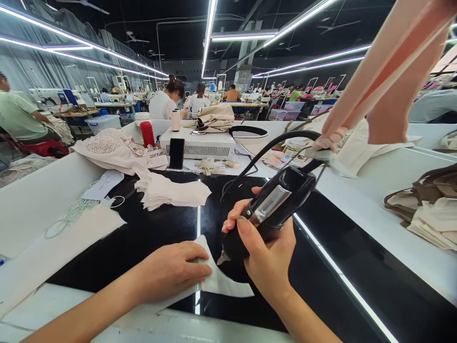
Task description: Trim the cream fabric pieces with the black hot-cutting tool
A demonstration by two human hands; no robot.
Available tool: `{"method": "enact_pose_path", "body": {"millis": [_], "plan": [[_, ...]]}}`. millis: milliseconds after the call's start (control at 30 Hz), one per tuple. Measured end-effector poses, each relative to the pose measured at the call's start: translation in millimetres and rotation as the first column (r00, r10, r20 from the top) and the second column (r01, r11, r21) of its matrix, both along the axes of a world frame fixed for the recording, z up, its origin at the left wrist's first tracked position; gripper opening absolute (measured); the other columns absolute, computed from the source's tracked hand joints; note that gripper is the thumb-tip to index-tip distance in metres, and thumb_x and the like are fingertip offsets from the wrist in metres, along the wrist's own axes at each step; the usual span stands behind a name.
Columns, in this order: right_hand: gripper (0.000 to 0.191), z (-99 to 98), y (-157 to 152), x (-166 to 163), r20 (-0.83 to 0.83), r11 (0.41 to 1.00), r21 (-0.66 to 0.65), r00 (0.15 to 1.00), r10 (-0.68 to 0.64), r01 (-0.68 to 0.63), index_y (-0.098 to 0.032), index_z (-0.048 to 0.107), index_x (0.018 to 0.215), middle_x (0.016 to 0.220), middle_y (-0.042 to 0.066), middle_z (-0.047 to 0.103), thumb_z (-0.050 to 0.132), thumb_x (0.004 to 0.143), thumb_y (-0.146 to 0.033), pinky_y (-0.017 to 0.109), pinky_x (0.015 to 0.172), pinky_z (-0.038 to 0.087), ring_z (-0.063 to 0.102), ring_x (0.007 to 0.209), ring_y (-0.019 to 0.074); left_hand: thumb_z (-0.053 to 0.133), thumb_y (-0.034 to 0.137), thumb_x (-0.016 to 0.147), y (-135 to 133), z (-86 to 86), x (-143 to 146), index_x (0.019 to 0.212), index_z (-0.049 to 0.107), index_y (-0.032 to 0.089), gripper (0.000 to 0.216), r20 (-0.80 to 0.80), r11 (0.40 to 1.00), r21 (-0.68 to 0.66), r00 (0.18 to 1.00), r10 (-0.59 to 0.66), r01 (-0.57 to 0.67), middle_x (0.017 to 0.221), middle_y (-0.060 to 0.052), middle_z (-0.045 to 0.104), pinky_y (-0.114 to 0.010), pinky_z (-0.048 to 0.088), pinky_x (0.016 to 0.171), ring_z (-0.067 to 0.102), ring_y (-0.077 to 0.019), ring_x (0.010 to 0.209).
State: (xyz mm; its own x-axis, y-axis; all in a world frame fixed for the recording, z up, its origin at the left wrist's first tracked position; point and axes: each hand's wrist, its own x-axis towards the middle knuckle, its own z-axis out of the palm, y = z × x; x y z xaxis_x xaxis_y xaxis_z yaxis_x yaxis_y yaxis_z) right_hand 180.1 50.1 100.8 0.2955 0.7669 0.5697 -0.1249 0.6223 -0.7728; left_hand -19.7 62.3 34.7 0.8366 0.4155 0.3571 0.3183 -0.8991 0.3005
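Observation:
My right hand (pixel 266 250) is wrapped round a black corded hand tool (pixel 271 209) with a silver plate, its metal tip pointing down at a white fabric piece (pixel 217 281). My left hand (pixel 171 271) lies flat on that fabric, fingers stretched out, pressing it onto the glossy black table top (pixel 150 233). The tool's black cable (pixel 271 145) loops up and back across the table.
A stack of cream fabric pieces (pixel 171 190) and a lace heap (pixel 110 147) lie at the back left. A white box (pixel 196 143), a phone (pixel 176 153) and a red flask (pixel 147 133) stand behind. Beige cloth (pixel 385 62) hangs at upper right. Brown bags (pixel 424 195) lie right. Other workers sit far off.

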Motion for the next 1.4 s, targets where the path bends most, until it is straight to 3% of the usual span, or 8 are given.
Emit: {"method": "enact_pose_path", "body": {"millis": [433, 600, 833, 1067, 1400], "plan": [[0.019, -3.2, -2, -3, 0.032, 0.999, -0.034, 1.000, 0.000, 0.001, -0.026, 0.059, 0.096, 0.081, -0.005, 0.069, 0.077, 0.088, -0.025, 0.027, 0.057, 0.061, 0.066, 0.058, 0.0120, 0.053, 0.025, 0.112, 1, 5.3, -3, 0.117, 0.071, 0.022, 0.018, 0.014, 0.999, -0.034, 1.000, -0.011, 0.011, 0.126, -0.009, 0.070, -0.030, 0.062, 0.093, 0.071, -0.0211, 0.107], [0.027, 1.4, -14, 12, -0.017, 0.999, -0.025, 1.000, -0.026, 0.025, -0.029, 0.062, 0.105, 0.081, -0.005, 0.070, 0.082, 0.087, -0.028, 0.025, 0.055, 0.060, 0.066, 0.058, 0.0120, 0.049, 0.023, 0.113, -2, 6.0, -1, 0.116, 0.067, 0.020, 0.018, 0.036, 0.999, 0.050, 0.999, -0.014, 0.012, 0.123, -0.009, 0.071, -0.036, 0.058, 0.109, 0.070, -0.0213, 0.113], [0.039, -6.6, -35, 29, 0.030, 0.998, -0.059, 0.999, -0.013, 0.015, -0.033, 0.062, 0.123, 0.087, -0.004, 0.072, 0.083, 0.090, -0.027, 0.026, 0.057, 0.061, 0.067, 0.062, 0.0128, 0.043, 0.020, 0.115, -24, 1.6, 25, 0.117, 0.065, 0.017, 0.022, 0.105, 0.997, 0.054, 0.994, 0.042, -0.048, 0.108, -0.007, 0.072, -0.032, 0.063, 0.087, 0.070, -0.0213, 0.099], [0.023, -10.7, -44, 29, 0.072, 1.000, -0.014, 0.997, -0.005, 0.006, -0.030, 0.063, 0.106, 0.088, -0.003, 0.071, 0.080, 0.092, -0.022, 0.025, 0.060, 0.062, 0.068, 0.064, 0.0125, 0.048, 0.015, 0.111, -34, -7.0, 31, 0.117, 0.064, 0.018, 0.017, 0.034, 0.996, 0.032, 0.996, 0.079, -0.080, 0.102, -0.006, 0.070, -0.034, 0.064, 0.081, 0.069, -0.0238, 0.095], [0.024, -6.1, -39, 24, 0.015, 1.000, -0.007, 1.000, 0.001, -0.001, -0.029, 0.063, 0.103, 0.086, -0.004, 0.071, 0.080, 0.089, -0.019, 0.024, 0.057, 0.061, 0.066, 0.061, 0.0115, 0.053, 0.013, 0.107, -41, -6.3, 29, 0.122, 0.062, 0.019, 0.019, 0.002, 0.988, 0.108, 0.994, 0.109, -0.109, 0.112, -0.011, 0.070, -0.034, 0.066, 0.078, 0.070, -0.0261, 0.098]]}}
